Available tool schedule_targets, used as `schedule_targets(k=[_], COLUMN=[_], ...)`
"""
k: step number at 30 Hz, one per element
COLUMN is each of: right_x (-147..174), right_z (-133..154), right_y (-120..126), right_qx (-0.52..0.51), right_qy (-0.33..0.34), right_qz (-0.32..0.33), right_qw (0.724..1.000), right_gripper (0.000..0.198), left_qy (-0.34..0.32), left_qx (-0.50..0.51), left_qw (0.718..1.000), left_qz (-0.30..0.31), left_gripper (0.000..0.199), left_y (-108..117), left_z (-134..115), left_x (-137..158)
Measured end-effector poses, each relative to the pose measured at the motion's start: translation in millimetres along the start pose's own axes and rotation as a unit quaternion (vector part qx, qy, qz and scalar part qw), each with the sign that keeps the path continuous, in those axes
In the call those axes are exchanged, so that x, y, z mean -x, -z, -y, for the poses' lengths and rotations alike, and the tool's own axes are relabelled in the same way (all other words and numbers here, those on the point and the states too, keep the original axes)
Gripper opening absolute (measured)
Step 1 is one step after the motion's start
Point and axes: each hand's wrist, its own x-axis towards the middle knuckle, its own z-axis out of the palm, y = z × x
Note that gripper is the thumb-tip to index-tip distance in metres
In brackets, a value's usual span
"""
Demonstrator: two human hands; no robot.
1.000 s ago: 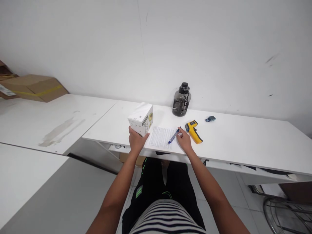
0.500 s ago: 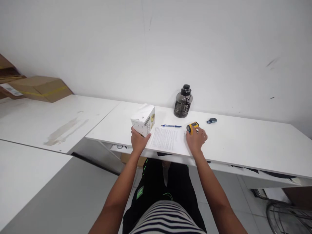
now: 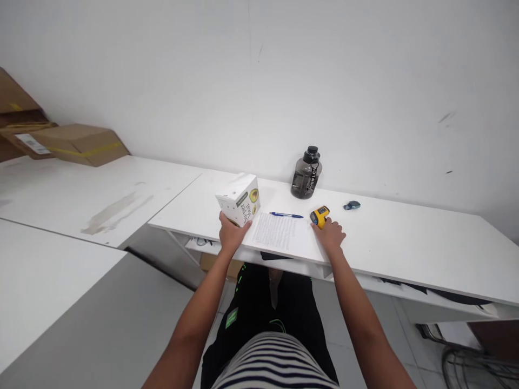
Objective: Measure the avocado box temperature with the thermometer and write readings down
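Observation:
In my left hand (image 3: 233, 233) is a white printed box (image 3: 239, 199), gripped at its lower near end. The box tilts over the white table, and its side shows avocado pictures and the words "Super Meal". My right hand (image 3: 331, 235) is closed around the near end of a yellow-and-black handheld device (image 3: 320, 216) with a small dark display; its exact kind is unclear. Between my hands lies a sheet of paper (image 3: 275, 229) covered in writing, with a blue pen (image 3: 286, 215) just beyond its far edge.
A dark translucent water jug (image 3: 306, 173) stands near the wall. To its right lies a small dark bluish object (image 3: 351, 205). Cardboard boxes (image 3: 87, 145) sit at the far left on the adjoining tables. Under the tabletop (image 3: 425, 237) runs a shelf holding several items.
My right hand has shifted from over the yellow device to its near end, leaving more of it visible. The box in my left hand has turned, showing more of its printed side.

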Motion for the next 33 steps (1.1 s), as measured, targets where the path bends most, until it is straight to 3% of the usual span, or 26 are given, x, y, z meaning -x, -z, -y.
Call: schedule_targets(k=[3,5,8,10,14,17,20,23,33], right_x=[-12.3,-8.9,25.3,61.9,128.5,151.5,156.5,157.3,168.4], right_z=[-12.0,-19.6,-25.6,-25.8,-20.2,-14.1,-10.2,-10.3,-6.6], right_y=[14.7,26.1,44.5,58.5,89.8,107.5,114.5,116.1,125.0], right_qx=[-0.088,-0.201,-0.374,-0.432,-0.420,-0.407,-0.405,-0.403,-0.386], right_qy=[-0.009,-0.008,0.011,0.055,0.157,0.210,0.231,0.254,0.302], right_qz=[0.065,0.087,0.113,0.158,0.246,0.271,0.265,0.264,0.197], right_qw=[0.994,0.976,0.920,0.886,0.859,0.847,0.844,0.839,0.849], right_gripper=[0.064,0.057,0.055,0.057,0.060,0.062,0.060,0.059,0.060], left_qy=[0.012,0.015,0.000,-0.021,-0.052,-0.065,-0.070,-0.087,-0.149], left_qx=[0.122,0.241,0.372,0.406,0.405,0.380,0.334,0.290,0.299], left_qw=[0.993,0.970,0.927,0.912,0.909,0.910,0.919,0.934,0.927], left_qz=[0.002,0.018,0.041,0.045,0.085,0.151,0.196,0.189,0.173], left_gripper=[0.105,0.094,0.077,0.069,0.066,0.080,0.097,0.106,0.102], left_y=[6.0,9.9,16.5,21.9,34.7,44.0,51.3,57.0,63.7], left_z=[8.6,13.6,14.6,9.9,-9.1,-23.0,-28.0,-24.9,-21.5], left_x=[-4.5,-6.5,1.3,16.2,58.8,87.1,106.6,117.1,115.6])
